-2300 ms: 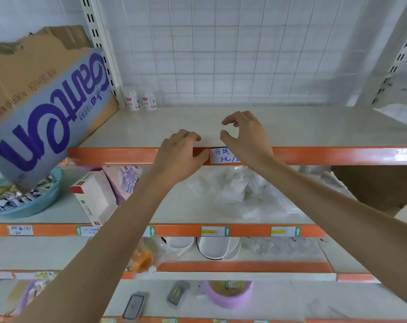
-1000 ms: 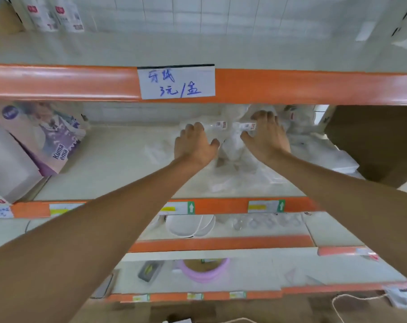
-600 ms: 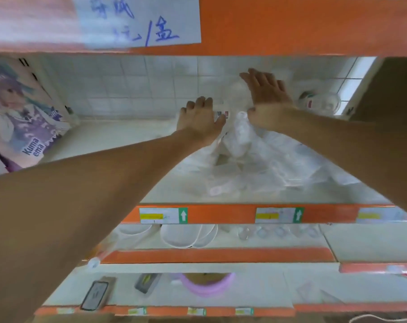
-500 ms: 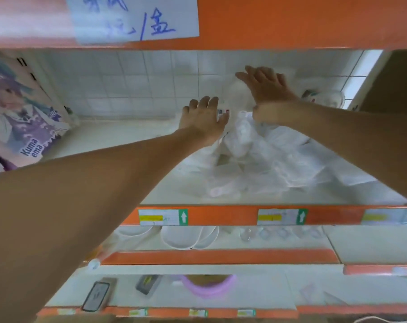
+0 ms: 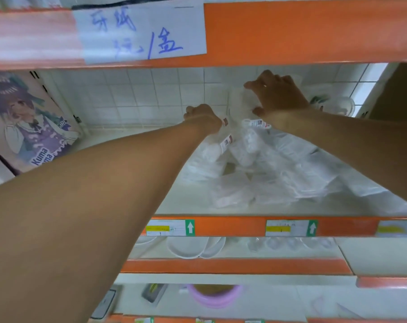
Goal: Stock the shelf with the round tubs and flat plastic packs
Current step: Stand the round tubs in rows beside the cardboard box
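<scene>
A loose pile of clear flat plastic packs lies on the middle shelf, reaching back to the tiled wall. My left hand is deep in the shelf with its fingers curled down onto a labelled pack at the pile's left rear; its fingertips are hidden. My right hand is higher and farther back, fingers and thumb curled round an upright translucent pack against the wall. A clear round tub lies on its side at the back right.
The orange beam of the shelf above, with a handwritten paper label, hangs low over my hands. A box with a cartoon figure stands left, a brown cardboard box right. White bowls and clear cups sit below.
Both hands dropped from the upper beam into the middle shelf and reached to the back. Their flat fingers have now curled onto packs, the right hand highest against the wall.
</scene>
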`<state>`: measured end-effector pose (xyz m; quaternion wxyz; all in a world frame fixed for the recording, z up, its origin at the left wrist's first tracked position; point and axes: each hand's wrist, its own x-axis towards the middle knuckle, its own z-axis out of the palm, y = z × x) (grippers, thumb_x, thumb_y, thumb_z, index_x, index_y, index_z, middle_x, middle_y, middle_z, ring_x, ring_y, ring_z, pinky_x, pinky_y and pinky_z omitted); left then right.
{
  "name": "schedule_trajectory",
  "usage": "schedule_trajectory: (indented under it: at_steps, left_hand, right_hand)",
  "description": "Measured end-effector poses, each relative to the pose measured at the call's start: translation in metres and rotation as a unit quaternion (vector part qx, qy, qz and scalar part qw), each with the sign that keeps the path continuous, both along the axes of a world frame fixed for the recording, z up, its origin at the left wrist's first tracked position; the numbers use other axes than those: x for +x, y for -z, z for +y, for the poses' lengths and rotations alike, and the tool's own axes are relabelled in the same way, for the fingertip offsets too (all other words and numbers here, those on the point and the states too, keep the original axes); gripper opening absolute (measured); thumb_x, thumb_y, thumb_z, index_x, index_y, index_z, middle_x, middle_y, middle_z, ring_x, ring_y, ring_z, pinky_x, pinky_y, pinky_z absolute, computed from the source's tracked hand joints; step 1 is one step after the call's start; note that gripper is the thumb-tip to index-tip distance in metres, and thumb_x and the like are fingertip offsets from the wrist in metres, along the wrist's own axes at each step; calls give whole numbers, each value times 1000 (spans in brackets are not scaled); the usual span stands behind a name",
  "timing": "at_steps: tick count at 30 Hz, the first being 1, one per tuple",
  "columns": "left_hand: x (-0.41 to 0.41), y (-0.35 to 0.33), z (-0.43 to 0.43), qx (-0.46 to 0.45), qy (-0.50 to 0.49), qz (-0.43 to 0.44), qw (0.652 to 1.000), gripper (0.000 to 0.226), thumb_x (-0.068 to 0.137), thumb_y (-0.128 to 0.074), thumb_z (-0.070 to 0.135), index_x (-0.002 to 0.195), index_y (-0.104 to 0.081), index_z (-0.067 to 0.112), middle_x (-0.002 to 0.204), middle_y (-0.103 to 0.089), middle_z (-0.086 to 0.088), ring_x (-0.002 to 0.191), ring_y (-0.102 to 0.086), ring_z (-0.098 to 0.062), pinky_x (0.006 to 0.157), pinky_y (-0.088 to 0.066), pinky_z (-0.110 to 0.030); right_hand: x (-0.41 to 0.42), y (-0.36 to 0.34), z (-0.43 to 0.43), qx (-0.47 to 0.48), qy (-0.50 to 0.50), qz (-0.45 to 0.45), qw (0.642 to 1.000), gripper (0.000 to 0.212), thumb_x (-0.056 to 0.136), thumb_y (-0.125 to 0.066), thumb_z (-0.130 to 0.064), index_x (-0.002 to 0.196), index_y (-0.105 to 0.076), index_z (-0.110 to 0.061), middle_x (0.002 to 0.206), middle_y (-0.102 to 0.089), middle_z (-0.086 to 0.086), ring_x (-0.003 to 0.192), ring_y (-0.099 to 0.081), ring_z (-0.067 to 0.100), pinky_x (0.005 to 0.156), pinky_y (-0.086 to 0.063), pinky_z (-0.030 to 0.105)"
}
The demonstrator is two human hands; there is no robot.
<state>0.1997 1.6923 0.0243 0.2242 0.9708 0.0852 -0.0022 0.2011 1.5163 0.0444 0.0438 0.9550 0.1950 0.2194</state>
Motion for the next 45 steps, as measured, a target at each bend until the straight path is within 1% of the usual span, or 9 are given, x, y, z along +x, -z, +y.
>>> schedule_trajectory:
  at_steps: [3,7,13,19,23,27,36,41,45]
  left_hand:
    - [0,2,6,-26,11,-16,999,55,88,-68,45,127,-49,11,130,-52,-10,115,-55,-27,97,-48,-37]
    - [-10,2,18,-10,35,-96,995,54,93,-62,43,130,-40,10,119,-58,-8,107,-59,-27,92,-49,-39]
    - [-34,0,51,39,72,-156,984,64,92,-64,34,142,-36,8,137,-39,-16,126,-42,-31,103,-42,-39]
    - [-69,-8,86,70,105,-152,980,59,86,-70,31,137,-45,16,131,-43,-11,115,-52,-28,101,-38,-38]
    - [-96,-12,110,64,120,-161,978,56,81,-70,20,129,-43,13,126,-55,-9,116,-54,-30,94,-37,-37]
    - [-126,-13,134,84,155,-152,973,60,80,-68,21,133,-40,14,130,-54,-8,117,-51,-31,94,-37,-37]
    - [-190,-46,191,121,199,-115,966,62,84,-70,32,135,-40,16,136,-50,-5,120,-50,-27,96,-34,-35]
    - [-223,-69,208,79,219,-121,965,69,84,-70,51,139,-40,22,137,-47,1,120,-52,-28,97,-35,-33]
    - [-247,-97,212,46,230,-151,960,72,84,-64,58,143,-38,25,142,-44,5,126,-48,-22,101,-35,-31]
  right_hand:
    - [-3,-1,1,16,13,0,1000,63,88,-70,-25,143,-42,-11,130,-42,18,115,-49,36,106,-30,44]
    - [-10,-4,4,67,18,-11,998,63,85,-72,-26,137,-42,-8,135,-44,18,120,-49,35,107,-30,42]
    - [-29,-7,23,113,17,7,993,58,80,-70,-22,127,-42,-4,113,-59,15,101,-58,35,104,-32,41]
    - [-62,5,52,87,9,-9,996,64,77,-67,-21,133,-45,-1,119,-57,20,91,-59,38,74,-34,34]
    - [-88,5,74,62,14,57,996,69,79,-65,-32,139,-42,-8,129,-52,17,110,-56,36,87,-45,41]
    - [-122,4,105,74,11,81,994,72,84,-61,-50,143,-40,-15,135,-49,10,124,-49,30,96,-40,40]
    - [-185,-32,153,9,35,62,997,79,84,-26,-69,133,-50,-12,122,-56,13,112,-56,33,93,-40,41]
    - [-216,-61,153,-22,11,42,999,70,81,-42,-69,115,-64,-11,104,-65,10,95,-65,31,82,-50,41]
    - [-239,-83,156,-16,-21,39,999,63,80,-55,-67,113,-65,-14,103,-69,6,96,-67,27,86,-51,37]
